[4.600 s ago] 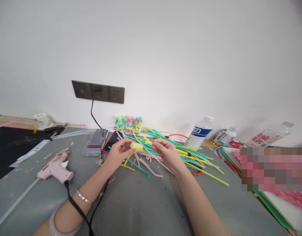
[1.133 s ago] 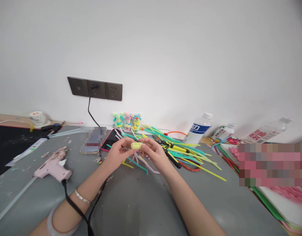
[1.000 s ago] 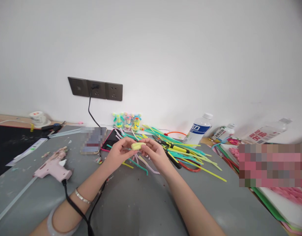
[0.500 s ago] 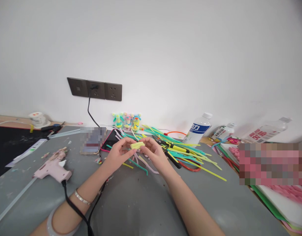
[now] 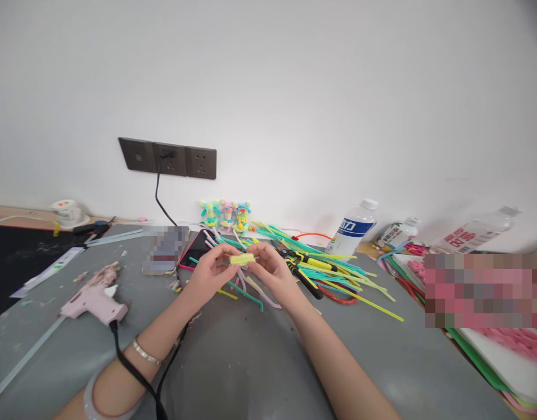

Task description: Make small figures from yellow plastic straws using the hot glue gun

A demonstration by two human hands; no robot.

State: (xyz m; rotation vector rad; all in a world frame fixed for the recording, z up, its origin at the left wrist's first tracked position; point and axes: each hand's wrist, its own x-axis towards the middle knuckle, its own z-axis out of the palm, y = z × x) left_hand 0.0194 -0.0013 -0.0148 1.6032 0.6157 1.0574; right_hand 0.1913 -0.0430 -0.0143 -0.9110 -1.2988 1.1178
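We are pinching the yellow pipe-cleaner coil (image 5: 242,259) between both hands, left hand (image 5: 209,272) and right hand (image 5: 271,273); its loose tail is now gone, wound in.

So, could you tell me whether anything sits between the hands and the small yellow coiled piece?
Nothing visible does: the left hand and right hand both pinch the yellow coiled piece directly, above the grey table.
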